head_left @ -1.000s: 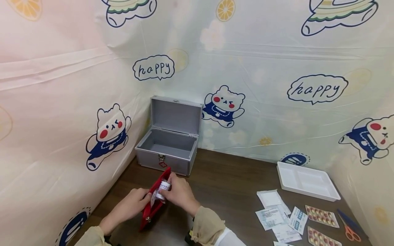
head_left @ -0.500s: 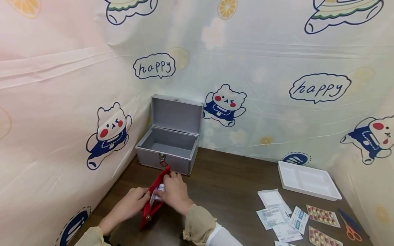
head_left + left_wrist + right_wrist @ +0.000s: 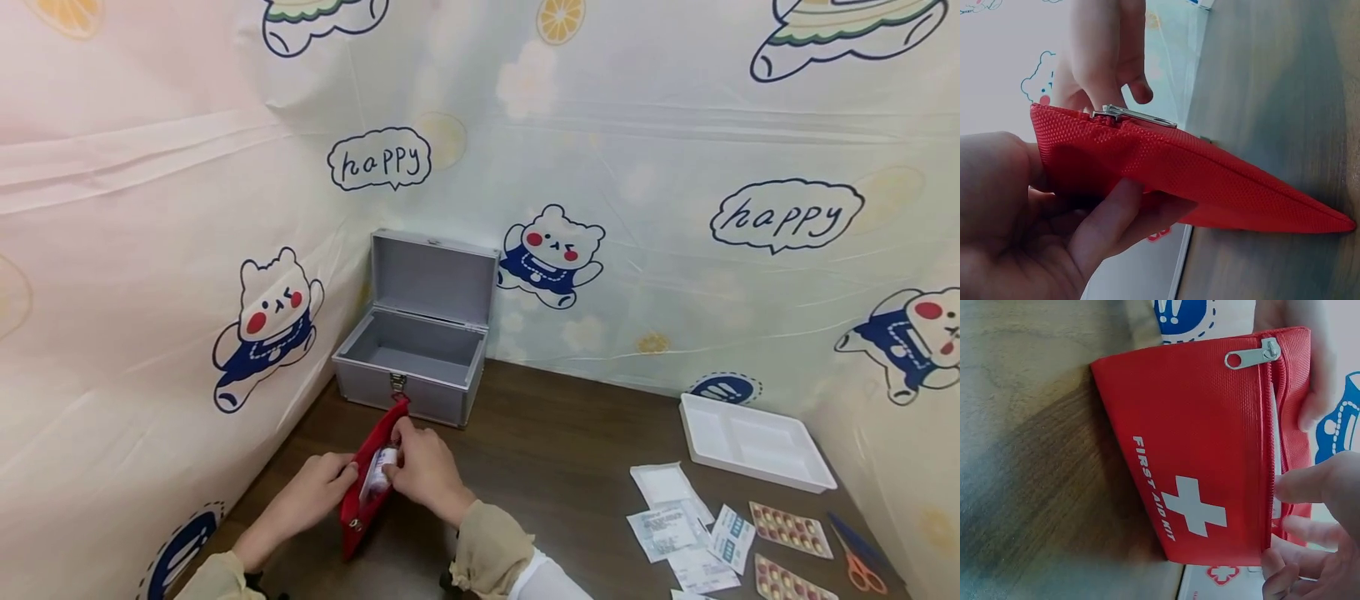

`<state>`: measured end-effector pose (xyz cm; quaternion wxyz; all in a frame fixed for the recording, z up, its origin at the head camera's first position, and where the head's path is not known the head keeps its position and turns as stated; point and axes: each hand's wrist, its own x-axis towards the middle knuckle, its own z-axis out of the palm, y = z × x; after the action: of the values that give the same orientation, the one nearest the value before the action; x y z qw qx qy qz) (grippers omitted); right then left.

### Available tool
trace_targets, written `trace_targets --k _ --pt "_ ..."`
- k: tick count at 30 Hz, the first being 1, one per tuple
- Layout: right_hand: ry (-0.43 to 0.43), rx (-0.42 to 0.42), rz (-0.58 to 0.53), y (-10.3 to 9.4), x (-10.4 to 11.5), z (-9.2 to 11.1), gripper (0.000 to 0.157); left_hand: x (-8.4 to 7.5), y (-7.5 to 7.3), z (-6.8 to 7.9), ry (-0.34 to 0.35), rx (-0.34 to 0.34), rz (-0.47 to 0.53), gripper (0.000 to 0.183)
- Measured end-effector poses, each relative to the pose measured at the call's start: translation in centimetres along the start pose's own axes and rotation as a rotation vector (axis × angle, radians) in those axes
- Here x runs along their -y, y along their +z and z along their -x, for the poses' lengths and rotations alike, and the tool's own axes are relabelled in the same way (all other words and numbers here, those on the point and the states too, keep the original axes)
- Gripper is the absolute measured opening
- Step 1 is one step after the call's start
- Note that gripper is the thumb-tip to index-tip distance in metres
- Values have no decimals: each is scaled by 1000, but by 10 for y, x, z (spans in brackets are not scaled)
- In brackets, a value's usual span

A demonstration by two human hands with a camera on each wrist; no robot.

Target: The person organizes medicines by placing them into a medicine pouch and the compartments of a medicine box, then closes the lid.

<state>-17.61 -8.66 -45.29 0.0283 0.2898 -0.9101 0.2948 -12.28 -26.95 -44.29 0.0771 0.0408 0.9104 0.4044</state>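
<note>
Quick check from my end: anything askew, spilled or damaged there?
Nothing looks spilled or damaged. The one untidy spot is the flat packets beside the blister packs: they overlap at mixed angles, unlike a neat stack. The red pouch is unzipped, which seems natural with the right hand at its mouth.

Red 1st-aid pouch (image 3: 1197, 425), upright, unzipped, wht roll (image 3: 383, 465) in mouth

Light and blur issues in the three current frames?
Head: fairly even light, but fine print on the white packets is too soft to read. Left wrist: left hand in shade, backdrop pale and washed out. Right wrist: dark shadow across the wooden tabletop; lettering on the red first-aid pouch readable.
</note>
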Motion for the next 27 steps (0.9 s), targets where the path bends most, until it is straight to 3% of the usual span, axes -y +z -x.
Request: trace_targets --k 7,18,22,27 --pt "-19 11 120 8 4 0 14 -1 -2 1 -9 10 8 24" --pt "-40 15 160 14 7 -2 4 1 -2 4 -39 -24 -2 24" --pt "-73 -33 96 13 3 -1 8 1 -4 5 -47 -35 1 23" --pt "-66 -127 -115 8 -2 8 6 2 -5 7 -72 -66 -11 23"
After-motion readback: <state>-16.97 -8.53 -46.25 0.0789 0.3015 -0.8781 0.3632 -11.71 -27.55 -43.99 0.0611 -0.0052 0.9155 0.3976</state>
